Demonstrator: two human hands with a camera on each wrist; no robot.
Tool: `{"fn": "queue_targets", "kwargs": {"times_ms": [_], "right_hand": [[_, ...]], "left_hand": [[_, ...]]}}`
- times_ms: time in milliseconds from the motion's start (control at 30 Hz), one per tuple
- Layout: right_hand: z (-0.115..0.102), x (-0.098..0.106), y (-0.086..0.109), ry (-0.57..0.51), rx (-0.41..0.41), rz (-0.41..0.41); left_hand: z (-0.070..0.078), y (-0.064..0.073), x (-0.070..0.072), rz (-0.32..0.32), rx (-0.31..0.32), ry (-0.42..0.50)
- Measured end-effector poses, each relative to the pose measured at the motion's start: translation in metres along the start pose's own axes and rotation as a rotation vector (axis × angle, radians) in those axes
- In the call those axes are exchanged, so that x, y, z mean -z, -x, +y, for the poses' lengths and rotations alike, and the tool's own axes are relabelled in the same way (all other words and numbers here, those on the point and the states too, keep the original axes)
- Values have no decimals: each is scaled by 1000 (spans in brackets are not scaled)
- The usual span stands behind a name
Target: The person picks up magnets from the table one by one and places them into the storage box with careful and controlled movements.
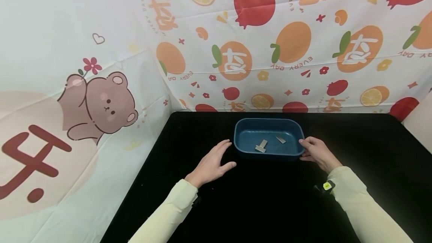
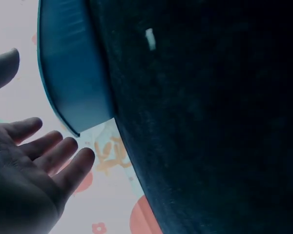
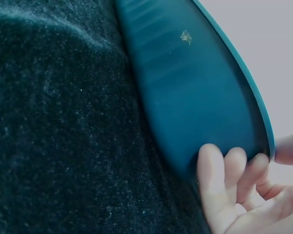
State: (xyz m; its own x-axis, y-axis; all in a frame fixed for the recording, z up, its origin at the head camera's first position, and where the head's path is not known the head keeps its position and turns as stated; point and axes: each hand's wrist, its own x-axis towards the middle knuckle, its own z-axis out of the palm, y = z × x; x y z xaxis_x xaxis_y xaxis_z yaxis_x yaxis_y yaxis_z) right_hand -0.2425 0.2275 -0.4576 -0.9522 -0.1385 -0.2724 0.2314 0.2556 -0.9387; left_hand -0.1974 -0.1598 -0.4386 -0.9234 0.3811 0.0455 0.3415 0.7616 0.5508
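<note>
A blue rectangular plastic bin (image 1: 248,153) stands on the black table, with several small flat metallic pieces (image 1: 261,147) lying inside it. My right hand (image 1: 317,153) grips the bin's right end, thumb over the rim and fingers against the outer wall; the right wrist view shows those fingertips (image 3: 211,156) on the blue side. To the left of the bin, my left hand (image 1: 212,163) is held with its fingers spread and thumb apart, holding nothing. In the left wrist view its fingers (image 2: 75,168) are beside the bin's left end, with a gap between.
The black cloth-covered table (image 1: 270,205) reaches back to a fruit-printed curtain (image 1: 256,66). A bear-printed sheet (image 1: 108,102) hangs along the left side. A small white speck (image 2: 150,39) lies on the cloth in the left wrist view.
</note>
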Motion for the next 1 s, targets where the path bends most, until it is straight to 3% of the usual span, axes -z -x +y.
{"fn": "queue_targets", "kwargs": {"times_ms": [267,533,1000], "right_hand": [[3,8,-4,24,43,2],[7,11,-3,-33,43,-21],[5,4,-4,-76,74,-57]], "left_hand": [[-2,3,2,-49,-19,-1],[6,1,10,-2,-39,13],[1,3,11,-11,-50,23]]}}
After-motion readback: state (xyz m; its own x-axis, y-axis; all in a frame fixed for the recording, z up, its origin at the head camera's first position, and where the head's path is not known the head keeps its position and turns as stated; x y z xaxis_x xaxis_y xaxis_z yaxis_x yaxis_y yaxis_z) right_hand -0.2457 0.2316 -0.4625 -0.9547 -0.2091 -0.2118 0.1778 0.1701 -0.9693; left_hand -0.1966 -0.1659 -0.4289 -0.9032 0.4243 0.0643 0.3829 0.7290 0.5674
